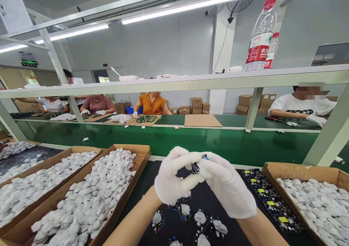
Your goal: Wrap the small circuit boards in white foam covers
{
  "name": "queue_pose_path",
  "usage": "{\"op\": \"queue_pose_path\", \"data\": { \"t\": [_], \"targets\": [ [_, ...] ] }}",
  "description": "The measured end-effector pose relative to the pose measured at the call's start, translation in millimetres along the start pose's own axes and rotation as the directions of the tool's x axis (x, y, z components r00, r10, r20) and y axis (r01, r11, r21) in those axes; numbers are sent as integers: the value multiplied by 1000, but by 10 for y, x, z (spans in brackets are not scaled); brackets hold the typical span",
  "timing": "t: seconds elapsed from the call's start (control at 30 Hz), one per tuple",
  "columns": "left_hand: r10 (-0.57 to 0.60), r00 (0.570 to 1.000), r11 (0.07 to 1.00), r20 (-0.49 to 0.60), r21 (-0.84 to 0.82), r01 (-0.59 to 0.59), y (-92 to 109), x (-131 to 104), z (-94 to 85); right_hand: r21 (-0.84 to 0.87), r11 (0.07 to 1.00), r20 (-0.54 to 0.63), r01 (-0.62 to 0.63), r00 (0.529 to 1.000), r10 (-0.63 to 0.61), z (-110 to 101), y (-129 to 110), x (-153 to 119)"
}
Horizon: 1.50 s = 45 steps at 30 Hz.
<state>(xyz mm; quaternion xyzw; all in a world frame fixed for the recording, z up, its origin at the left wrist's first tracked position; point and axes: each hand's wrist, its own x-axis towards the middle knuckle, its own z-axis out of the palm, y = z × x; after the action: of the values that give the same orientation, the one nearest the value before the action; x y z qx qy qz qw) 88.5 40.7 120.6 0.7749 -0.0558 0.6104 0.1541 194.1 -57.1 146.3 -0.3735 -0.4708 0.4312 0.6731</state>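
The gloves (230, 189) are matt cloth, the belt (163, 138) apparently smooth plastic.

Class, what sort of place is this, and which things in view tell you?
Probably an electronics assembly workshop: workers line the far side of a long green belt, and a strip of circuit boards lies near the gloved right hand.

Black benchtop (145, 173) beneath gloved fingers (192, 181), on my remote feed. Under them I see small circuit boards (184, 217) topped with white pieces (200, 217); left of fingers, cardboard trays (143, 150); right, long circuit panel (265, 197), then another tray (308, 170).
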Motion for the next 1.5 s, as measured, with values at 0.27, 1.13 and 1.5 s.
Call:
{"op": "queue_pose_path", "data": {
  "t": [0.27,1.13,1.5],
  "targets": [
    [-91,996,989,3,-119,90,-70,-11,-52,-83,996,60,15,998,-10,36,-39,-60],
    [-50,997,996,59,-70,54,13,46,-78,-180,983,-29,30,999,-36,36,-50,-74],
    [-183,981,958,60,-215,192,38,43,-106,-55,993,133,108,986,-100,42,-45,-76]
  ]
}}
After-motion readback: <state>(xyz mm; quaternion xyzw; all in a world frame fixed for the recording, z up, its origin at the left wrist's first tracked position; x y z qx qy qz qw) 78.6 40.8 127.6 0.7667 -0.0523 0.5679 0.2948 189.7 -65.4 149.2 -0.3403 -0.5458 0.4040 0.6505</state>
